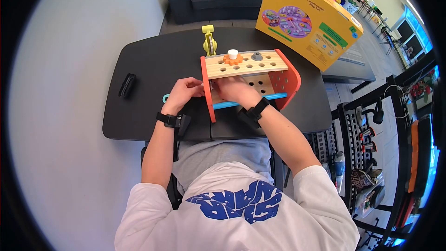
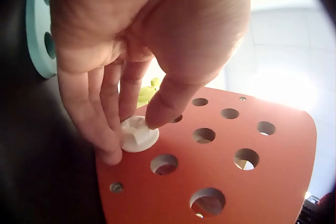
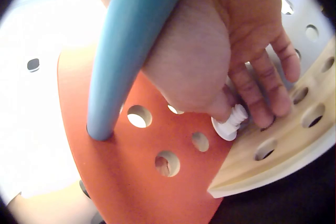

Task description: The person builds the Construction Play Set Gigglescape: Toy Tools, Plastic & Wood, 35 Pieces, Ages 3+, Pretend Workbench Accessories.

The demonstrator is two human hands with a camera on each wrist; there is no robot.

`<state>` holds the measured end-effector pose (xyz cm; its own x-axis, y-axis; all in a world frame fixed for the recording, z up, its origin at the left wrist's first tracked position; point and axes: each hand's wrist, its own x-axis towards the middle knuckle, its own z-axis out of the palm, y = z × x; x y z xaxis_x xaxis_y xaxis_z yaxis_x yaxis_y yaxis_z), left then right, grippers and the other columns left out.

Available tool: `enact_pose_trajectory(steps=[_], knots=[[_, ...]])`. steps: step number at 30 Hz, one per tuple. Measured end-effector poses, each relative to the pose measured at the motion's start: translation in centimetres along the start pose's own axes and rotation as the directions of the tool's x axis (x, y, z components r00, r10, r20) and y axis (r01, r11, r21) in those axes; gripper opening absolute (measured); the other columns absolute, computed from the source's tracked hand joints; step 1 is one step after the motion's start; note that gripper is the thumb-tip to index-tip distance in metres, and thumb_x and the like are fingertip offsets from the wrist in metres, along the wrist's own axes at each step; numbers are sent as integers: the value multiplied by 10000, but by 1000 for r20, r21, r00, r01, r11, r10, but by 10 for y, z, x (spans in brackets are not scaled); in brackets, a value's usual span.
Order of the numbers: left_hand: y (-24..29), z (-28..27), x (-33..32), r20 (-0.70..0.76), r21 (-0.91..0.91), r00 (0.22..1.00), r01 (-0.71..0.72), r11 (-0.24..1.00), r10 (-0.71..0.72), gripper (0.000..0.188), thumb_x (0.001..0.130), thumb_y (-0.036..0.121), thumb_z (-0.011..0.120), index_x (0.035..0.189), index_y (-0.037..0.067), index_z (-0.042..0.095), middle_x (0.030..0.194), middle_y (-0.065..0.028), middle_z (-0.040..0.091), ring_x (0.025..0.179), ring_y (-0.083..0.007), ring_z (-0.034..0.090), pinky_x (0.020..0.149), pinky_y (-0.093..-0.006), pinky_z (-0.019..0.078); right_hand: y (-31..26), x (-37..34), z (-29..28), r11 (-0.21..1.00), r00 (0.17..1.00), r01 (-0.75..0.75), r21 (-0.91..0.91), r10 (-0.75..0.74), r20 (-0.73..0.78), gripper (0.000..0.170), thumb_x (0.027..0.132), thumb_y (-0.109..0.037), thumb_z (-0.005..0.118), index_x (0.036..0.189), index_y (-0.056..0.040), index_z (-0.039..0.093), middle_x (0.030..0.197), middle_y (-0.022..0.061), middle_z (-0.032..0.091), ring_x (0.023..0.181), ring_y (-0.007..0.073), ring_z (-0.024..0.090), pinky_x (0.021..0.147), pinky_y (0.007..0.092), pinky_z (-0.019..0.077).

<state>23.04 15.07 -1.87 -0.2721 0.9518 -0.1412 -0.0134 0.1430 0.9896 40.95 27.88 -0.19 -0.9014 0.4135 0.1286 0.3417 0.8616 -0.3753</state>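
Observation:
A wooden toy workbench (image 1: 248,65) with red side panels stands on the table. Outside its left red panel (image 2: 226,145), my left hand (image 1: 183,94) pinches a white plastic bolt head (image 2: 140,134) between thumb and fingers, against a hole. My right hand (image 1: 234,89) reaches inside the bench, under the top board and over the blue rod (image 3: 126,50). There its thumb and a partly hidden finger hold a white threaded piece (image 3: 229,126) with a round flange, close to the panel's inner face. The other right fingers (image 3: 270,85) extend over the wooden board.
An orange gear (image 1: 232,59) with a white peg and a grey piece (image 1: 257,56) sit on the top board. A yellow-green toy tool (image 1: 210,42) stands behind the bench. A black case (image 1: 127,85) and a teal strip (image 2: 41,29) lie leftward; a yellow box (image 1: 306,16) stands at back right.

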Motion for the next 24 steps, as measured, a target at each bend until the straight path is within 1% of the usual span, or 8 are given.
enact_pose_trajectory(steps=[4,8,10,12,16,20,22,24], knots=[[-3,0,0,-31,186,989,-135,973,143,186,847,-28,725,1031,-46,698,982,-123,742,894,-202,729,816,-310,573,-4,0,-4,1000,1000,-12,3,12,9,251,944,-183,571,1129,-65,694,1162,178,704,1073,358,681,934,472,546],[-3,3,2,-75,242,986,-125,962,147,206,780,-61,751,978,-34,699,918,-130,751,867,-197,735,794,-310,577,-2,3,-3,1000,999,-26,-13,26,45,242,947,-189,563,1118,-89,701,1148,165,711,1048,349,691,919,466,554],[2,7,-1,-130,376,972,-134,917,195,188,750,-61,758,924,-30,693,862,-133,751,840,-196,740,762,-310,580,-6,3,-8,999,998,-35,-5,36,57,240,948,-195,562,1115,-95,703,1151,160,711,1046,345,693,915,463,555],[7,11,-5,-144,411,967,-135,902,211,181,745,-60,761,909,-32,691,854,-132,751,829,-196,742,751,-308,580,-15,2,-19,994,981,-107,-8,107,160,237,939,-198,566,1101,-96,706,1164,153,710,1066,335,689,925,456,551],[13,15,-6,-163,503,961,-113,857,223,213,734,-62,759,933,-28,690,871,-131,752,847,-198,743,756,-310,583,-11,8,-10,991,964,-134,-12,133,231,253,932,-217,562,1105,-106,709,1186,149,706,1096,327,679,945,451,543],[10,9,-3,-106,358,970,-168,919,218,260,755,-66,735,1009,-28,690,943,-116,749,885,-196,740,786,-312,587,-14,8,-16,988,953,-149,-30,152,261,294,935,-245,546,1143,-111,704,1220,153,697,1124,321,671,968,452,532],[11,6,-3,-74,206,986,-135,969,153,266,827,-35,692,1092,-47,677,1008,-113,736,918,-196,733,815,-310,589,-14,7,-11,988,957,-148,-39,153,247,306,939,-254,541,1152,-107,704,1226,157,694,1128,321,670,972,451,531],[12,3,-3,-75,198,993,-75,977,91,244,866,-13,673,1106,-58,671,1015,-116,732,923,-195,731,824,-307,588,-6,11,4,982,978,-184,34,179,106,333,936,-281,535,1153,-95,706,1219,165,696,1128,328,669,980,447,527]])
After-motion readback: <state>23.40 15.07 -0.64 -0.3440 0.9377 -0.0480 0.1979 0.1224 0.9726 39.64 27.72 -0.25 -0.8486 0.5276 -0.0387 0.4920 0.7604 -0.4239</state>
